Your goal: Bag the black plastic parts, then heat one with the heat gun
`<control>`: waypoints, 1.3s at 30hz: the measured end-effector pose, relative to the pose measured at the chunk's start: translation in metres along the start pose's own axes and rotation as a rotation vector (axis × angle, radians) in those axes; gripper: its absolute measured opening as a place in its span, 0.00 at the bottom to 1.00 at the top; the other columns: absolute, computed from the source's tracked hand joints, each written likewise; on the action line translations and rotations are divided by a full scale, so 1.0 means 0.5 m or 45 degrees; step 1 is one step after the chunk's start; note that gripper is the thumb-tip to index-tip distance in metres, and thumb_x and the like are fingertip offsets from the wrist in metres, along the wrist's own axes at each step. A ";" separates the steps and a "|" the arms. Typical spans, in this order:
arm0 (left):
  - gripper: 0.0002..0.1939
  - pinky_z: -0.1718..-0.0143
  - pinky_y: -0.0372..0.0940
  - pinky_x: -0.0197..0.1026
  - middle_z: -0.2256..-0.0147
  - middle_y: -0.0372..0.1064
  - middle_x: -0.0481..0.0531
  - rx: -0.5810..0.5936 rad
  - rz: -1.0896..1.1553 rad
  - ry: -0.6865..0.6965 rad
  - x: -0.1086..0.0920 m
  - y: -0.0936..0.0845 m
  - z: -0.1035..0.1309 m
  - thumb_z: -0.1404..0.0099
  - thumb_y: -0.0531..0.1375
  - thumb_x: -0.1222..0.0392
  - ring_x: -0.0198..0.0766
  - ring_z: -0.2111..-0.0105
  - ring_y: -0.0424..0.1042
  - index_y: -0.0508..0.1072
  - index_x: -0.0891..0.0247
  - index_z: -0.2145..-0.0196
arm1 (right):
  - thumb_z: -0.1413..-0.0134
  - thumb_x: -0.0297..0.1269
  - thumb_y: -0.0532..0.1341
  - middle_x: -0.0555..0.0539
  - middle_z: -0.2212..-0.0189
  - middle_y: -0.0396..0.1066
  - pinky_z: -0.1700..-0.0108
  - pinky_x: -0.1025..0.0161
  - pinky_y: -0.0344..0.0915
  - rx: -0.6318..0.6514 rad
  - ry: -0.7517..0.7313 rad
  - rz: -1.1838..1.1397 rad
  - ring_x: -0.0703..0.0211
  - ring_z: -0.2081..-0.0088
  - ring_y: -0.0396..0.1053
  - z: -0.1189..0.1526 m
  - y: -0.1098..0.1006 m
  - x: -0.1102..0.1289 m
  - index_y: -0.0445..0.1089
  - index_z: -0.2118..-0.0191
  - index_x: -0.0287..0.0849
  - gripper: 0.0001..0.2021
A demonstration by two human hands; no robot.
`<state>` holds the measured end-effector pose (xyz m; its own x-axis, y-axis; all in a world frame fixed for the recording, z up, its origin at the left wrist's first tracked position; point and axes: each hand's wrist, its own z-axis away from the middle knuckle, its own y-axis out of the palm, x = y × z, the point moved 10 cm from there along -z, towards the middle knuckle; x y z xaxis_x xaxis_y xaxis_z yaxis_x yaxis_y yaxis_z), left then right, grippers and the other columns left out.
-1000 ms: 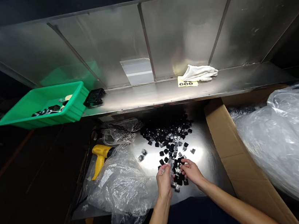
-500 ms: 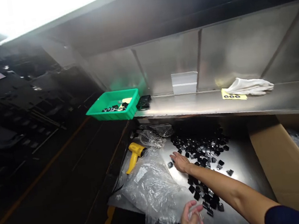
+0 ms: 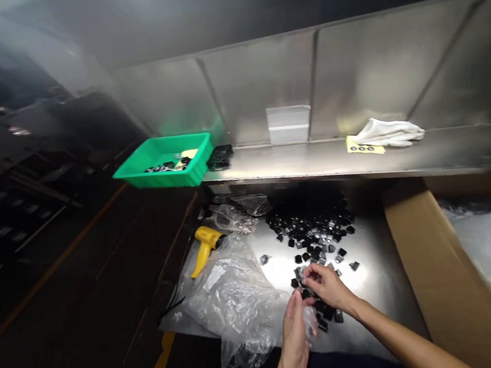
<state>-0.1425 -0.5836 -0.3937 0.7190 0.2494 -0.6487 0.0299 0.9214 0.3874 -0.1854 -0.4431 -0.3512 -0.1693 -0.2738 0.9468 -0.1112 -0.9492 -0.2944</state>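
left hand (image 3: 294,328): was half-curled around clear plastic (image 3: 310,320)
right hand (image 3: 330,287): pinched a small piece (image 3: 301,275)
small piece: sat near left hand, over black parts (image 3: 311,220) on bench (image 3: 377,287)

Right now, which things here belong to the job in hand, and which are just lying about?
Seemingly in the job:
clear plastic in the left hand
small blurred piece at the right hand
black parts beside the hands

Apparently just lying about:
yellow gun-shaped tool
green tray
white glove
yellow sheet
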 end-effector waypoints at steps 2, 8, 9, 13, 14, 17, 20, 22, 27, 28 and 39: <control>0.26 0.82 0.57 0.30 0.67 0.69 0.50 0.081 0.030 -0.032 -0.003 0.030 -0.019 0.39 0.62 0.40 0.28 0.78 0.64 0.69 0.64 0.52 | 0.45 0.39 0.62 0.50 0.70 0.72 0.67 0.65 0.63 0.010 0.023 -0.079 0.59 0.69 0.69 0.049 -0.018 0.004 0.71 0.66 0.43 0.06; 0.20 0.80 0.60 0.31 0.69 0.67 0.49 0.290 0.029 -0.220 0.019 0.096 -0.040 0.41 0.68 0.53 0.28 0.76 0.65 0.70 0.66 0.56 | 0.51 0.42 0.68 0.50 0.70 0.71 0.70 0.66 0.61 -0.061 0.220 -0.436 0.62 0.71 0.66 0.104 -0.076 -0.044 0.70 0.68 0.41 0.11; 0.19 0.79 0.61 0.31 0.69 0.68 0.50 0.317 0.034 -0.234 0.021 0.105 -0.041 0.40 0.68 0.55 0.29 0.75 0.66 0.70 0.66 0.55 | 0.52 0.43 0.69 0.51 0.71 0.70 0.70 0.66 0.61 -0.058 0.232 -0.501 0.63 0.72 0.65 0.106 -0.082 -0.051 0.70 0.68 0.41 0.12; 0.17 0.78 0.62 0.31 0.68 0.68 0.50 0.364 0.077 -0.268 0.028 0.132 -0.046 0.40 0.68 0.58 0.28 0.74 0.66 0.70 0.66 0.57 | 0.53 0.42 0.70 0.51 0.73 0.70 0.66 0.65 0.63 -0.085 0.251 -0.671 0.62 0.70 0.66 0.112 -0.104 -0.063 0.70 0.69 0.40 0.12; 0.16 0.77 0.62 0.31 0.69 0.68 0.49 0.369 0.088 -0.272 0.028 0.138 -0.047 0.40 0.68 0.59 0.28 0.74 0.66 0.70 0.66 0.58 | 0.53 0.41 0.70 0.51 0.72 0.70 0.65 0.64 0.64 -0.097 0.267 -0.714 0.62 0.69 0.66 0.114 -0.107 -0.065 0.71 0.69 0.40 0.11; 0.15 0.76 0.63 0.31 0.68 0.69 0.50 0.375 0.083 -0.254 0.023 0.146 -0.052 0.41 0.68 0.59 0.29 0.73 0.67 0.69 0.66 0.59 | 0.51 0.41 0.68 0.49 0.68 0.70 0.64 0.63 0.66 -0.127 0.343 -0.906 0.61 0.67 0.67 0.120 -0.107 -0.073 0.71 0.69 0.40 0.10; 0.18 0.75 0.64 0.32 0.69 0.69 0.50 0.335 0.010 -0.197 0.014 0.138 -0.061 0.42 0.69 0.58 0.29 0.74 0.68 0.69 0.66 0.58 | 0.49 0.42 0.66 0.49 0.67 0.70 0.65 0.64 0.66 -0.157 0.379 -0.963 0.60 0.65 0.68 0.118 -0.106 -0.077 0.70 0.67 0.41 0.10; 0.20 0.75 0.64 0.32 0.71 0.70 0.49 0.284 -0.052 -0.152 0.010 0.125 -0.068 0.43 0.70 0.56 0.30 0.74 0.68 0.69 0.66 0.58 | 0.50 0.44 0.67 0.50 0.68 0.70 0.66 0.64 0.66 -0.158 0.353 -0.824 0.60 0.65 0.68 0.110 -0.108 -0.075 0.71 0.64 0.42 0.12; 0.20 0.74 0.63 0.32 0.75 0.69 0.48 0.226 -0.120 -0.116 0.015 0.099 -0.078 0.44 0.70 0.53 0.29 0.77 0.67 0.68 0.65 0.61 | 0.50 0.46 0.66 0.50 0.71 0.70 0.67 0.66 0.66 -0.189 0.414 -0.661 0.61 0.68 0.68 0.089 -0.108 -0.096 0.70 0.68 0.41 0.13; 0.19 0.74 0.63 0.32 0.76 0.69 0.48 0.226 -0.105 -0.122 0.017 0.095 -0.079 0.44 0.70 0.53 0.29 0.77 0.67 0.68 0.65 0.61 | 0.49 0.46 0.66 0.50 0.71 0.70 0.68 0.66 0.67 -0.202 0.456 -0.708 0.61 0.67 0.69 0.087 -0.108 -0.106 0.69 0.68 0.41 0.13; 0.22 0.73 0.61 0.34 0.72 0.68 0.47 -0.095 -0.352 0.018 -0.021 0.025 -0.084 0.51 0.72 0.49 0.33 0.74 0.67 0.74 0.65 0.64 | 0.49 0.46 0.65 0.50 0.72 0.70 0.73 0.68 0.65 -0.501 0.656 -0.839 0.64 0.72 0.68 0.104 -0.176 -0.190 0.69 0.65 0.41 0.13</control>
<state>-0.1788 -0.5621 -0.4097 0.6810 -0.0110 -0.7322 0.1724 0.9742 0.1456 -0.1087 -0.3418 -0.4085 -0.3581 0.4953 0.7915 -0.6488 -0.7416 0.1706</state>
